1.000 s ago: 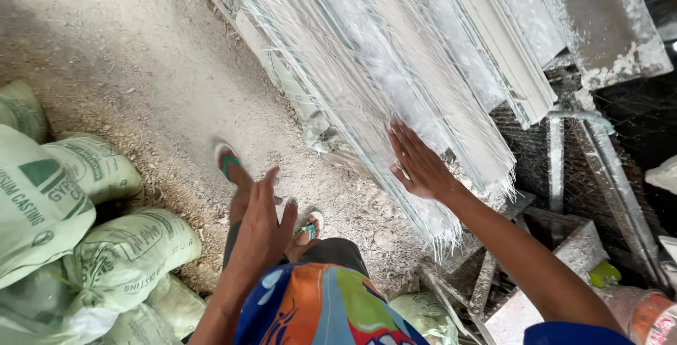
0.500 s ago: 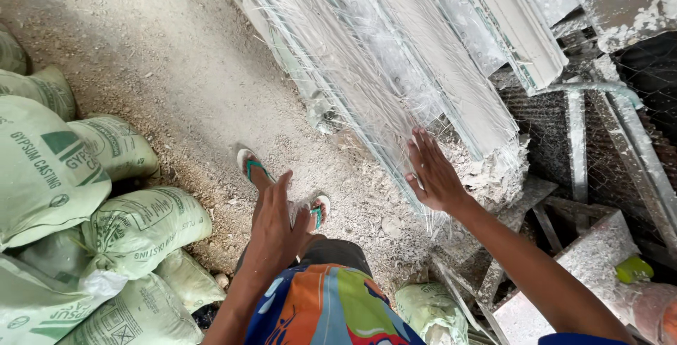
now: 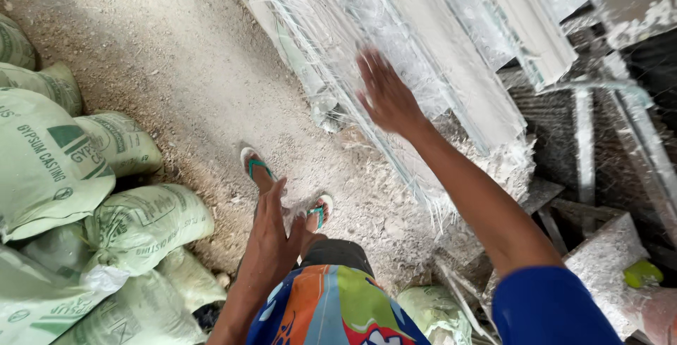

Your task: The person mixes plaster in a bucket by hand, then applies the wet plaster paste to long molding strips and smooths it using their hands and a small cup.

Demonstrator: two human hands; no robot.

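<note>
Right hand [image 3: 386,95] slid further up white fibrous panels [image 3: 423,56], left hand [image 3: 271,236] hanging, hands apart, both spread flat.

1. A dusty floor [image 3: 162,56] of packed grit and pale powder fills the upper left.
2. Pale green sacks [image 3: 77,197] are heaped along its left edge.
3. A dark brick wall [image 3: 546,116] and a grey metal frame [image 3: 585,140] stand at right.
4. Soft daylight, faint shadows.

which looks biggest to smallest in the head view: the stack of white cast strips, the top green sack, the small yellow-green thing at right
1. stack of white cast strips
2. top green sack, though it lies nearer the camera
3. small yellow-green thing
</note>
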